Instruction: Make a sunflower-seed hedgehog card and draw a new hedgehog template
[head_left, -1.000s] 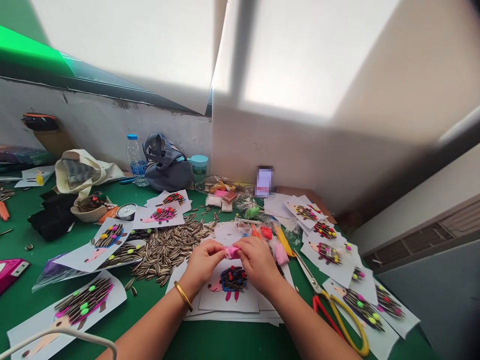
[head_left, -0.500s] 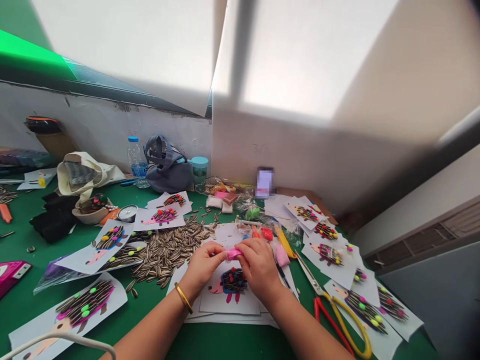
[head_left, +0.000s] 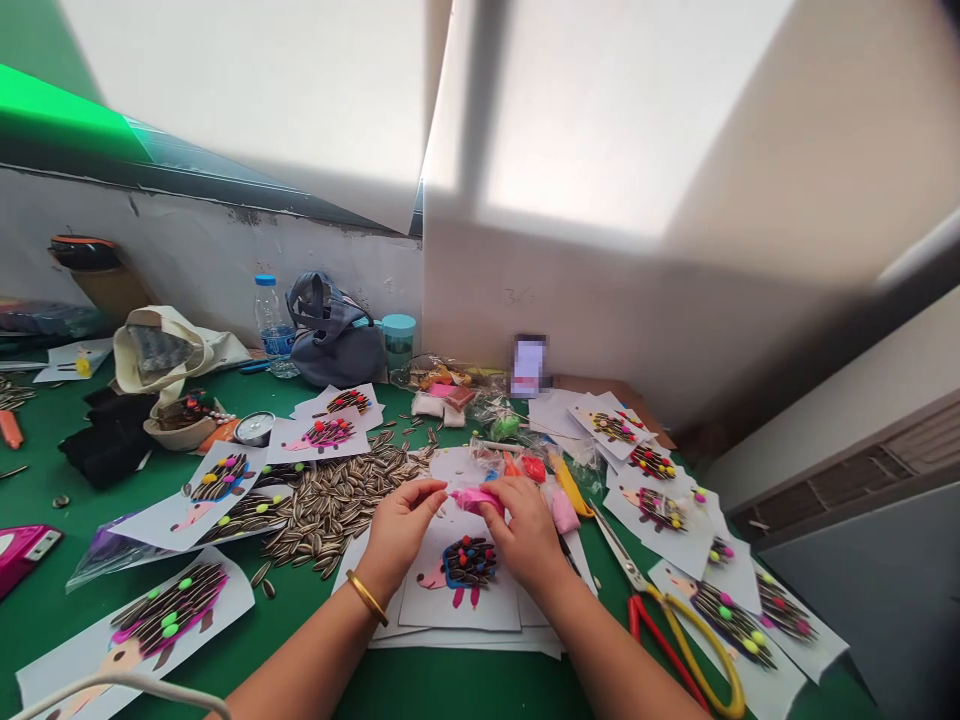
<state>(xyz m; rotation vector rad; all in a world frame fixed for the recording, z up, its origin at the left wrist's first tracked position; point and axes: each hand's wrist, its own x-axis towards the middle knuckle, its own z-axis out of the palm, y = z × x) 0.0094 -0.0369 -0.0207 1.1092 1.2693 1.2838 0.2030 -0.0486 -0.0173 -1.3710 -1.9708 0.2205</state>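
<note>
My right hand (head_left: pixel 517 525) is closed around a soft lump of bright pink clay (head_left: pixel 474 498), perhaps in a wrapper. To its left, my left hand (head_left: pixel 409 525), with a gold bangle (head_left: pixel 367 598) at the wrist, pinches thumb and forefinger together beside the clay. What sits between those fingertips is too small to make out. Below both hands a hedgehog picture (head_left: pixel 469 565) lies on a stack of white paper (head_left: pixel 420 605). Its back carries dark seeds with red and blue dots inside a blue outline, and its feet are pink.
Left of the paper spreads a heap of striped sunflower seeds (head_left: pixel 330 510). Scissors (head_left: pixel 652 590) with yellow and red handles lie to the right. More hedgehog cards (head_left: pixel 660 515) flank both sides. Clay packets (head_left: pixel 442 400), a bottle (head_left: pixel 274 325) and a blue bag (head_left: pixel 334 335) stand behind.
My hands have drawn slightly apart. The left hand has come away from the pink clay, which stays in the right hand and shows more now.
</note>
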